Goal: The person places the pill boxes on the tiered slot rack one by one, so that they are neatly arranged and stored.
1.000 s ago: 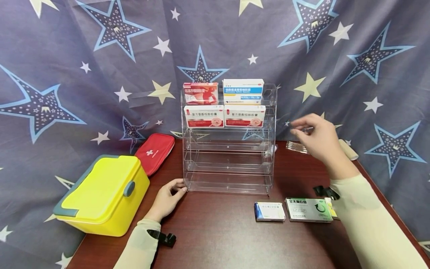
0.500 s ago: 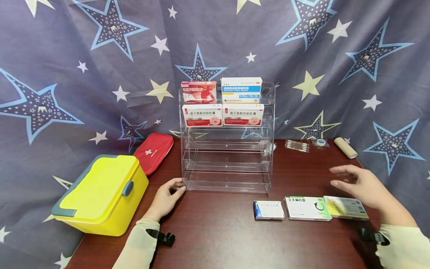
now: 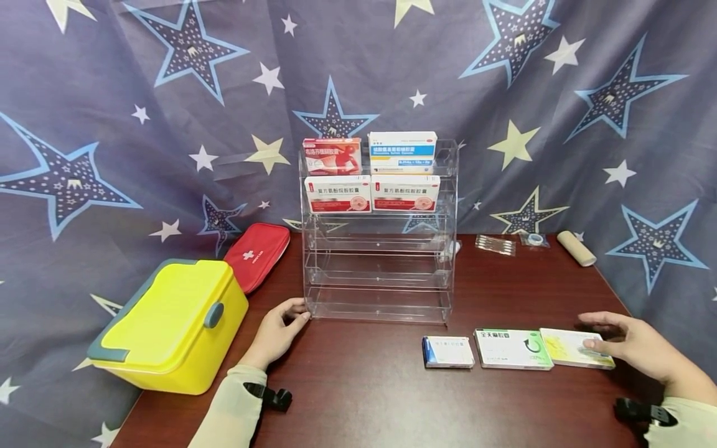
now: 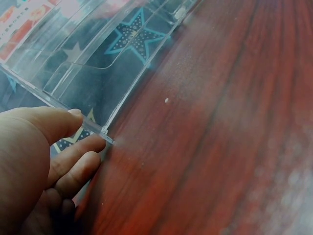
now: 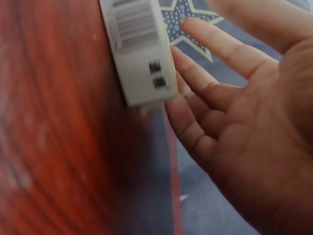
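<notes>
The left hand [image 4: 39,159] holds the clear rack [image 4: 80,73] near a bottom corner, thumb on its edge, two fingertips close to the corner. Starry cloth [image 4: 67,143] shows through the panels. A red-and-white box [image 4: 22,29] is cut off top left. Red-brown table [image 4: 210,127] fills the right, a pale speck [image 4: 167,100] on it.
</notes>
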`<state>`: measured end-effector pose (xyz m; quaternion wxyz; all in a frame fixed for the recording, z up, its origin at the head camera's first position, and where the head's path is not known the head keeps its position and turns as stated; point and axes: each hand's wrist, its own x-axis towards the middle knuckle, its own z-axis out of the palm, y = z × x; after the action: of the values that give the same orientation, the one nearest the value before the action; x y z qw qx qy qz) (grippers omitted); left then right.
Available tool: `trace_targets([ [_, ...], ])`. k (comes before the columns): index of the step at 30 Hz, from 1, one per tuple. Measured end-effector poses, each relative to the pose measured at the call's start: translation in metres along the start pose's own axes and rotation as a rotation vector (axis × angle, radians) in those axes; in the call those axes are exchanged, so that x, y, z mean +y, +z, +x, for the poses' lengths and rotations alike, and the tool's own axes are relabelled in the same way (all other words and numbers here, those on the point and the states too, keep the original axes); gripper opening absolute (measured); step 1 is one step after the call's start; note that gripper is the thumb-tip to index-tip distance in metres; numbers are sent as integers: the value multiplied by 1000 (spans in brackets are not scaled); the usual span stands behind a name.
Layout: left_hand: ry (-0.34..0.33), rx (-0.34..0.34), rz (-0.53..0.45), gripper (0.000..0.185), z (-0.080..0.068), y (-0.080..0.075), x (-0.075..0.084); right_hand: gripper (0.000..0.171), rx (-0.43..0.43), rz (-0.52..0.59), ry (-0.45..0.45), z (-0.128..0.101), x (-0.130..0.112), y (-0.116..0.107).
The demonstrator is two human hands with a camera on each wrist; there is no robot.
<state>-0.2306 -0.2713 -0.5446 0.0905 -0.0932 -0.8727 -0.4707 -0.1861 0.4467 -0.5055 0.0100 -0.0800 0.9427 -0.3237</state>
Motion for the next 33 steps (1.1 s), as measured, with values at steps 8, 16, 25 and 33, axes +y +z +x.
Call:
trace_targets([
  [8, -8, -4, -39, 28, -1, 0, -1, 60, -48, -32, 38, -4, 10, 2],
  [16, -21, -4, -31, 28, -1, 0, -1, 58, -25, -31, 42, -4, 14, 5],
  [25, -22, -6, -19, 29, -1, -2, 0, 48, 1, -1, 57, -7, 16, 7],
  [33, -19, -3, -8, 28, -1, 0, 1, 43, 85, -29, 84, -8, 14, 5],
])
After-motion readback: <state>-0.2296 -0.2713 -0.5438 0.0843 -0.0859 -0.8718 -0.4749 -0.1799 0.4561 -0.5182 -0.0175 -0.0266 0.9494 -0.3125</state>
